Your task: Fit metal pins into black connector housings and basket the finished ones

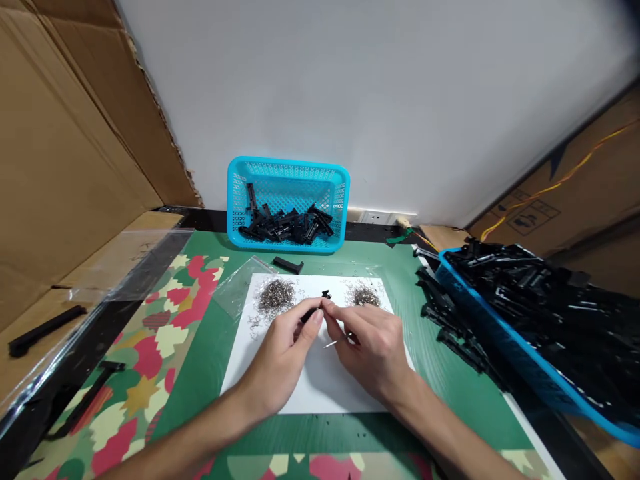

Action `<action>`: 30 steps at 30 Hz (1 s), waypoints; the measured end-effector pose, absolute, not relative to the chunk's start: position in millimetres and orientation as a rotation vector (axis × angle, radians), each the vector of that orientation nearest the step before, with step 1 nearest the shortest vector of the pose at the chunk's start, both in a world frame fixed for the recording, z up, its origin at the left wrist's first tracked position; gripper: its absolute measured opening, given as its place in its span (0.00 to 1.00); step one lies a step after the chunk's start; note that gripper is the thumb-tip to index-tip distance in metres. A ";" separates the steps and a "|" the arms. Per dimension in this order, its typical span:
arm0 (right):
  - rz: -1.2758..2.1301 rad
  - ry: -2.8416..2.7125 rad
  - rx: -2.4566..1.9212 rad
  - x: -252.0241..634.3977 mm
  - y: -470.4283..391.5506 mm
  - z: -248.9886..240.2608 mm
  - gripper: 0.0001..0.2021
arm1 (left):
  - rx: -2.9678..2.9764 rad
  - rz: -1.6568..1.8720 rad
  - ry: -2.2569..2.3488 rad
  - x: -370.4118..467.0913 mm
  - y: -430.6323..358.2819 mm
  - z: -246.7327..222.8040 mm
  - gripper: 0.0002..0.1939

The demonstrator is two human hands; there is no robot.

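Over the white sheet (320,390), my left hand (280,357) grips a small black part (308,315) between thumb and fingers. My right hand (373,337) meets it at the fingertips, and a thin metal tool (331,345) sticks out from under its curled fingers. Whatever the right fingertips pinch against the black part is too small to make out. A pile of tiny metal pieces (277,295) lies behind my left hand, and a smaller pile (364,295) behind my right. Just beyond the fingertips is a little black piece (327,294).
A blue basket (289,167) with black parts stands at the back. Another blue basket (530,360), heaped with black parts, is at the right, with loose parts (450,327) beside it. One black part (287,265) lies behind the sheet. Cardboard (65,133) rises at the left.
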State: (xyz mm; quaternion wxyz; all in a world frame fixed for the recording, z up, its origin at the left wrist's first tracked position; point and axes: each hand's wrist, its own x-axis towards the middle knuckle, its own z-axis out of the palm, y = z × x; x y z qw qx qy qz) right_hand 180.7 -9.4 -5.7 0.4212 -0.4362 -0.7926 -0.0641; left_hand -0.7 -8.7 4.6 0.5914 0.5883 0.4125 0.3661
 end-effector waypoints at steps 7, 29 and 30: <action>-0.134 -1.923 -1.181 177.6 -13.3 -2.6 0.06 | 1.377 0.870 0.921 0.9 -9.0 -2.4 0.22; 0.811 -1.574 -1.262 185.7 -9.0 18.0 0.07 | 1.694 0.948 1.014 -5.8 -6.2 8.4 0.16; 0.833 -1.575 -1.263 187.0 -8.3 18.1 0.07 | 1.726 0.951 1.023 -6.3 -5.7 8.3 0.16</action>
